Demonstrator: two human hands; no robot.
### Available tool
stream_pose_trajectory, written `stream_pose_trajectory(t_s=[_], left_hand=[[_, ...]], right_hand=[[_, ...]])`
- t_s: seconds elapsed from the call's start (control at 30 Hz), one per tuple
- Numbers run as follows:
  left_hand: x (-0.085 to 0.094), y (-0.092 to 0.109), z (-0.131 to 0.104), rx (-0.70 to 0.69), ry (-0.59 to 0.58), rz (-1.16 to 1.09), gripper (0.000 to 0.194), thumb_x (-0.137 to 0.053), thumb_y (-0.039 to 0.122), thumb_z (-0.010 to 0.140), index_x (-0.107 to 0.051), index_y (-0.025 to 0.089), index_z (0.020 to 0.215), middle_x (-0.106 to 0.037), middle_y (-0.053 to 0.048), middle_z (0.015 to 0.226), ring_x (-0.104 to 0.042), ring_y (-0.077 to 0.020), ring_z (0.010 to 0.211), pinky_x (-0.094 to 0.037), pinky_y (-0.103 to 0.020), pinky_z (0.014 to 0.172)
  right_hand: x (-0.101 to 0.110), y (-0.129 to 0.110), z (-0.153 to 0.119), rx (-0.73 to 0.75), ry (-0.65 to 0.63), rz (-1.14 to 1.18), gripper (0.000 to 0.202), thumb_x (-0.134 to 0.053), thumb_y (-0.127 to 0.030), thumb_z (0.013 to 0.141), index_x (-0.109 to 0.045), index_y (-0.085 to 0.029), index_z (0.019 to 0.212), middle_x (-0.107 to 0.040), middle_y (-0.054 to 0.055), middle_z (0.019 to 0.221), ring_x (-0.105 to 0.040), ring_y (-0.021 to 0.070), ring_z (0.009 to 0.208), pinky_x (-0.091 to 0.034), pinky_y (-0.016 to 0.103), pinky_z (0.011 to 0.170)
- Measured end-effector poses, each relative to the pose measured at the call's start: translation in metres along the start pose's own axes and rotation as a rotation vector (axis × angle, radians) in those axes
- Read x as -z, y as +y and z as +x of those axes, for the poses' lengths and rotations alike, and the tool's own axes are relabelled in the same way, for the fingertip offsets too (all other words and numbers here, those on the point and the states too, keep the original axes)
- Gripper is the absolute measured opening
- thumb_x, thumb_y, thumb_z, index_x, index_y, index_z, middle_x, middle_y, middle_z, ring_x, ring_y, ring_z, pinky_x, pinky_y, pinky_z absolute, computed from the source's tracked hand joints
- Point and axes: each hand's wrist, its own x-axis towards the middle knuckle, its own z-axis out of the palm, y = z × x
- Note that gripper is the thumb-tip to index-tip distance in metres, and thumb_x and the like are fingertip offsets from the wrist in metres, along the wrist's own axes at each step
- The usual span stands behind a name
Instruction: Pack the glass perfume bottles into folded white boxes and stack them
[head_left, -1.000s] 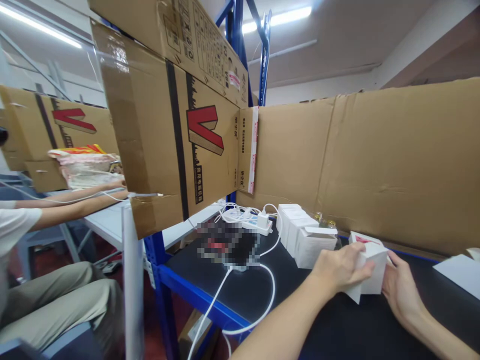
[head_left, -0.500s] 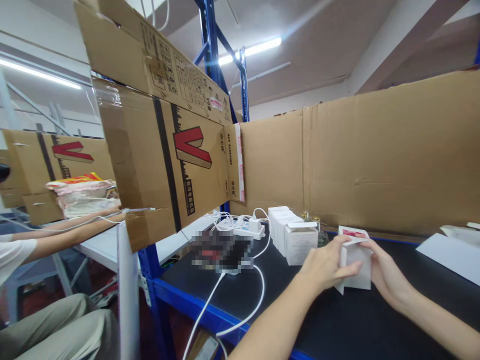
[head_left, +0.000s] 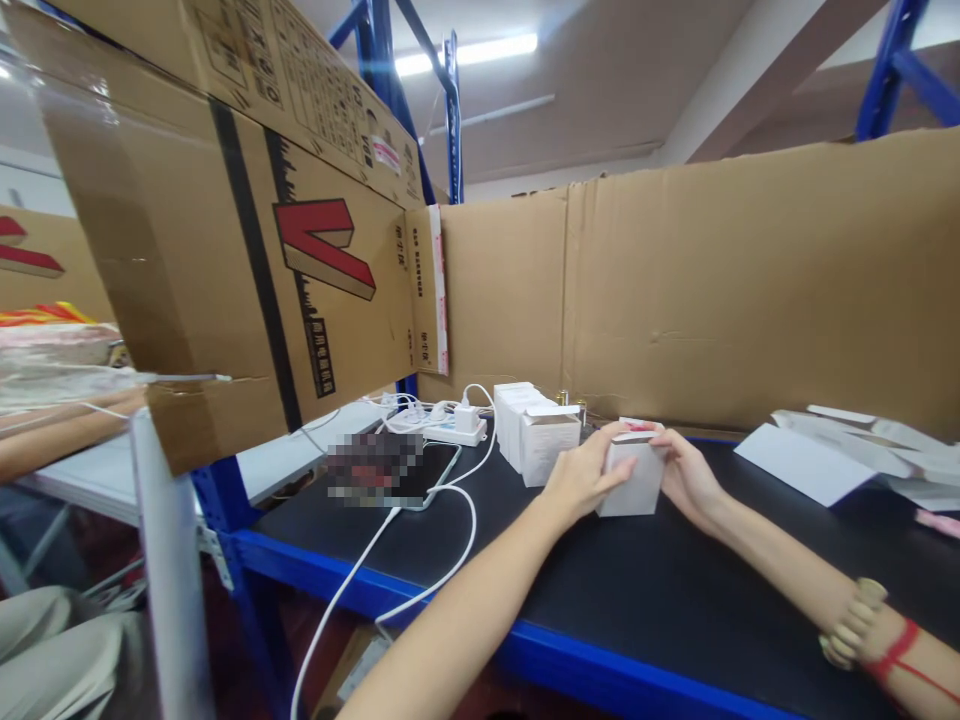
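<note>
A small white carton (head_left: 636, 482) with a pinkish-red patch at its top stands upright between my hands, just above or on the black tabletop (head_left: 600, 610). My left hand (head_left: 583, 472) wraps its left side, the thumb lying across the face toward me. From the right, my right hand (head_left: 688, 478) grips the upper edge with its fingers at the top. To the left of my left hand is a row of similar white cartons (head_left: 550, 447), packed close together. Small gold-topped bottles (head_left: 582, 410) show partly behind that row.
Flat white carton blanks (head_left: 806, 462) lie on the right. A phone (head_left: 427, 475) with a white cable (head_left: 471, 520) and a power strip (head_left: 457, 430) sit left. Cardboard walls (head_left: 510, 290) enclose the back and left. Another person's arm (head_left: 67, 430) shows at far left.
My view has turned right, so everything sits further left and more carton blanks show. The carton's side flap, sticking out before, is no longer visible, and its top looks more closed.
</note>
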Motion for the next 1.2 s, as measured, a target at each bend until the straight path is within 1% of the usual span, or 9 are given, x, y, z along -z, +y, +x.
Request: stream_pose_trajectory(t_s=[0.13, 0.27, 0.43, 0.7, 0.8, 0.9, 1.07, 1.13, 1.2], left_hand=[[-0.003, -0.001, -0.001, -0.008, 0.006, -0.049, 0.040, -0.037, 0.036, 0.083, -0.037, 0.029, 0.123, -0.055, 0.002, 0.119, -0.056, -0.0162, 0.100, -0.043, -0.029, 0.086], [-0.003, -0.001, 0.000, 0.016, -0.011, -0.068, 0.040, -0.036, 0.037, 0.084, -0.035, 0.027, 0.123, -0.059, 0.001, 0.111, -0.058, -0.0173, 0.096, -0.044, -0.031, 0.085], [0.001, 0.000, 0.000, 0.063, -0.003, -0.063, 0.038, -0.040, 0.040, 0.083, -0.038, 0.028, 0.119, -0.060, 0.001, 0.110, -0.059, -0.0189, 0.096, -0.044, -0.033, 0.084], [0.001, 0.002, -0.003, 0.059, 0.028, -0.057, 0.037, -0.044, 0.043, 0.081, -0.042, 0.030, 0.115, -0.061, 0.003, 0.108, -0.059, -0.0176, 0.094, -0.046, -0.029, 0.079], [0.001, 0.003, -0.002, 0.070, 0.018, -0.048, 0.036, -0.042, 0.041, 0.082, -0.042, 0.028, 0.116, -0.061, 0.001, 0.107, -0.059, -0.0186, 0.094, -0.046, -0.030, 0.080], [0.003, 0.004, -0.002, 0.122, 0.032, -0.049, 0.032, -0.036, 0.039, 0.085, -0.042, 0.027, 0.115, -0.063, 0.001, 0.102, -0.060, -0.0182, 0.093, -0.045, -0.031, 0.081], [0.003, 0.003, 0.000, 0.211, 0.119, -0.102, 0.031, -0.031, 0.042, 0.086, -0.046, 0.026, 0.107, -0.063, 0.001, 0.092, -0.060, -0.0180, 0.086, -0.044, -0.031, 0.079], [0.002, 0.002, 0.001, 0.224, 0.186, -0.159, 0.032, -0.027, 0.043, 0.087, -0.048, 0.026, 0.104, -0.063, 0.000, 0.088, -0.060, -0.0177, 0.081, -0.045, -0.031, 0.077], [0.000, 0.001, 0.003, 0.248, 0.262, -0.225, 0.033, -0.024, 0.042, 0.088, -0.050, 0.025, 0.100, -0.062, 0.000, 0.081, -0.059, -0.0172, 0.076, -0.045, -0.031, 0.074]], right_hand=[[0.001, 0.004, 0.002, 0.043, 0.029, -0.015, 0.019, -0.051, -0.022, 0.049, -0.052, -0.023, 0.067, -0.060, -0.005, 0.066, -0.053, 0.0136, 0.062, -0.042, 0.023, 0.054], [0.003, 0.010, 0.004, 0.107, 0.000, -0.079, 0.020, -0.055, -0.028, 0.050, -0.053, -0.024, 0.070, -0.062, -0.004, 0.070, -0.056, 0.0171, 0.072, -0.044, 0.025, 0.059], [0.000, 0.010, 0.000, 0.040, -0.052, -0.109, 0.023, -0.053, -0.042, 0.059, -0.054, -0.024, 0.073, -0.064, -0.001, 0.071, -0.059, 0.0223, 0.079, -0.047, 0.032, 0.067], [0.000, 0.009, 0.003, -0.046, -0.001, -0.198, 0.012, -0.050, -0.028, 0.067, -0.059, -0.023, 0.073, -0.065, 0.001, 0.062, -0.061, 0.0207, 0.065, -0.049, 0.031, 0.062], [0.001, 0.010, 0.006, -0.033, -0.006, -0.199, 0.011, -0.050, -0.028, 0.069, -0.059, -0.023, 0.071, -0.066, 0.001, 0.064, -0.062, 0.0203, 0.068, -0.050, 0.030, 0.063], [0.007, 0.013, 0.014, 0.024, -0.053, -0.186, 0.011, -0.057, -0.032, 0.066, -0.060, -0.023, 0.073, -0.068, 0.000, 0.069, -0.063, 0.0213, 0.074, -0.051, 0.031, 0.066], [0.010, 0.015, 0.018, -0.019, -0.106, -0.211, 0.017, -0.062, -0.037, 0.066, -0.061, -0.024, 0.077, -0.069, 0.003, 0.076, -0.064, 0.0238, 0.076, -0.053, 0.034, 0.065], [0.004, 0.012, 0.012, -0.052, -0.065, -0.202, 0.016, -0.056, -0.036, 0.070, -0.061, -0.023, 0.078, -0.069, 0.004, 0.075, -0.064, 0.0247, 0.076, -0.053, 0.035, 0.064], [-0.003, 0.007, 0.005, -0.081, 0.024, -0.184, 0.018, -0.047, -0.034, 0.074, -0.060, -0.023, 0.079, -0.068, 0.005, 0.072, -0.064, 0.0253, 0.075, -0.053, 0.036, 0.062]])
